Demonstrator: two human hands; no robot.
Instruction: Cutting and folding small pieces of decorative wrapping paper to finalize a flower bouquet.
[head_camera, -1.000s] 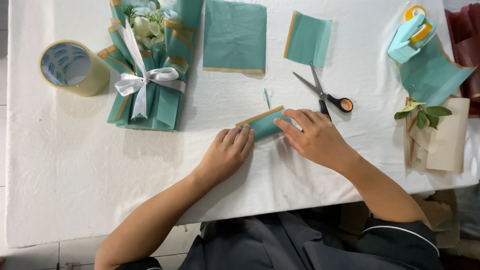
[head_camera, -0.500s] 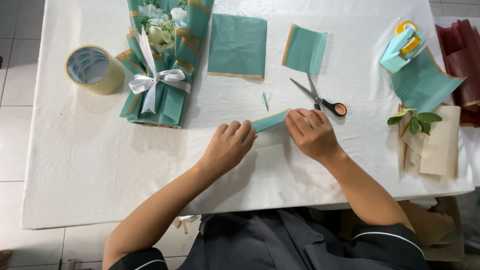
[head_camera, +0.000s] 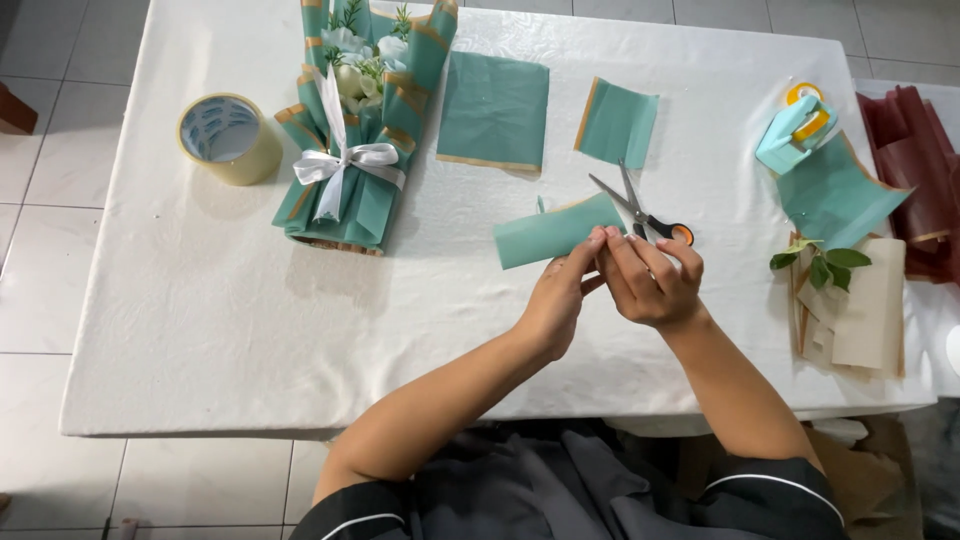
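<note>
Both hands meet over the middle of the desk, lifted a little off the cloth: the left hand (head_camera: 556, 300) pinches the near end of a small folded strip of teal wrapping paper with a tan edge (head_camera: 548, 231), and the right hand (head_camera: 650, 280) closes its fingertips on the same end, so the strip sticks out up and to the left of them. It looks like the folding or pleating step on this one piece; the next move, I'd judge, calls for a firm pinch at the gathered end so the fold does not spring open. Just beyond the right hand lie orange-handled scissors (head_camera: 640, 213), blades open. Farther out sit two flat teal sheets (head_camera: 494, 112) and, left of those, a teal-wrapped bouquet tied with a white ribbon (head_camera: 350, 150), then a wide roll of clear tape (head_camera: 228, 137). Off to the right are a teal tape dispenser (head_camera: 795, 130), a leafy sprig (head_camera: 820, 265) on tan paper, and dark red sheets (head_camera: 915, 170). Compared with half a second ago, the strip has come up off the white-clothed desk (head_camera: 200, 300) and the hands have drawn closer together.
</note>
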